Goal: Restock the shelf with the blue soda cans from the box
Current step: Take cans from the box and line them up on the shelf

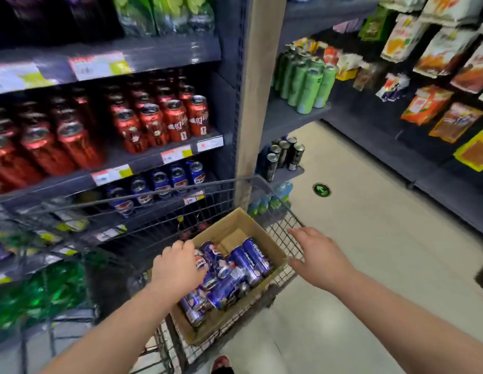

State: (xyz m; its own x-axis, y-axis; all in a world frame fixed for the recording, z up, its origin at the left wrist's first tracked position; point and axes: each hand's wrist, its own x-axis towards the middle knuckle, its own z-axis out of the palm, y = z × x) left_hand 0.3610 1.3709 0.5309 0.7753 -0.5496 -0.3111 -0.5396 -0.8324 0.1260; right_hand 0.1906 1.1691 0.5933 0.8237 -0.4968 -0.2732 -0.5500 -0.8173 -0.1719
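A cardboard box [278, 256] sits in a wire shopping cart [285, 225], with several blue soda cans [249, 259] lying loose inside. My left hand [175, 267] reaches into the box's left side, its fingers curled over one blue can [202, 263]. My right hand [317, 255] hovers with straight fingers just past the box's right edge, over the cart's wire side, holding nothing. On the shelf [151, 209] behind the cart stand a few blue cans [167, 180] in a row.
Red cans [159, 122] fill the shelf above the blue ones. Green bottles sit low at the left. A wooden post [255, 103] divides the shelving. Green cans, dark cans and snack bags line the right aisle. Pale floor opens to the right.
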